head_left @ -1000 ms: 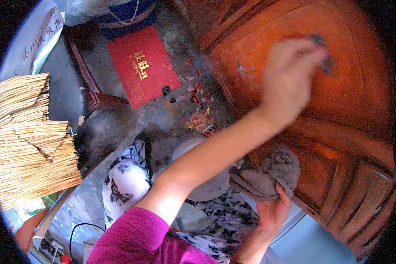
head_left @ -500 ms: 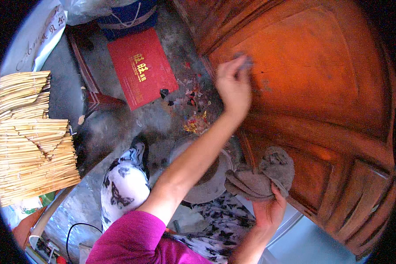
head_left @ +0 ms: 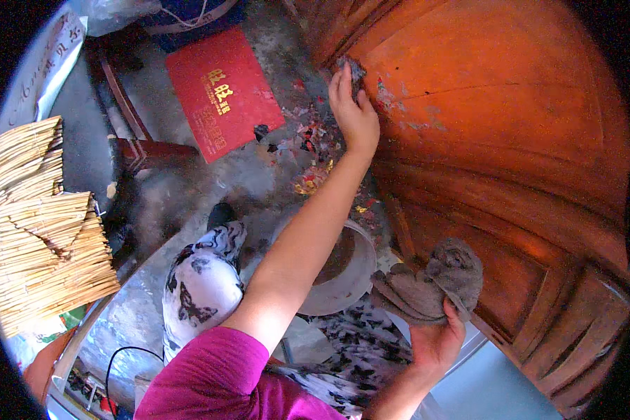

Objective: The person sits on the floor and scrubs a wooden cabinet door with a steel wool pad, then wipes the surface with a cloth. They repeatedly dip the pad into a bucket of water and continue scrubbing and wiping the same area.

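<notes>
Head view: a dark pad (head_left: 353,70) is gripped in the left hand (head_left: 355,120) by the wooden panel's (head_left: 497,119) edge; a bunched grey cloth (head_left: 427,283) is held in the right hand (head_left: 435,341). Stuck flecks (head_left: 390,99) are best rubbed with flat, even pressure.

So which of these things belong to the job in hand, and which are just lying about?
Seemingly part of the job:
dark wad, at the left hand
grey-brown cloth, in the right hand
wooden panel, beside the left hand

Seemingly just lying about:
red packaging
reed mat
</notes>
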A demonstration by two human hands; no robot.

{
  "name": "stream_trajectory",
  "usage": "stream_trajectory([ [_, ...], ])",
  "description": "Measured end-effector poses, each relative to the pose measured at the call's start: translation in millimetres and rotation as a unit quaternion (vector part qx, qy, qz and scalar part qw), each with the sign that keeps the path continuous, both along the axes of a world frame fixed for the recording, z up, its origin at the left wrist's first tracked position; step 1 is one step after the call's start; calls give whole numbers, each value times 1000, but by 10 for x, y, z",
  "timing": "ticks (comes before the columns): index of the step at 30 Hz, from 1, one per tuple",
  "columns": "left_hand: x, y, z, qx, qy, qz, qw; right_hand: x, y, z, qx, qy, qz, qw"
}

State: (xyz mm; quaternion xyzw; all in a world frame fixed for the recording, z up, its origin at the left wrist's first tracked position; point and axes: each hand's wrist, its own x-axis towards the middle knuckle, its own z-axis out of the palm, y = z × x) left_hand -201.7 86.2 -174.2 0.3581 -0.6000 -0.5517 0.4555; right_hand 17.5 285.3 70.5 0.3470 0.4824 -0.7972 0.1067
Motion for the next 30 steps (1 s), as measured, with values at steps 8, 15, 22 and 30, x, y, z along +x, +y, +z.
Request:
stream_trajectory([
  [8,-193,-775,-608,-33,-134,-13,990,-13,1,66,-25,11,-6,1000],
  [15,414,450,-449,30,-166,-105,980,-42,-2,-9,-13,-17,-11,1000],
  [22,-11,-406,-721,4,-159,-57,986,-75,-79,3,-5,-26,15,1000],
  [30,530,491,-459,75,-207,-178,959,-94,-110,-43,23,-28,-6,999],
])
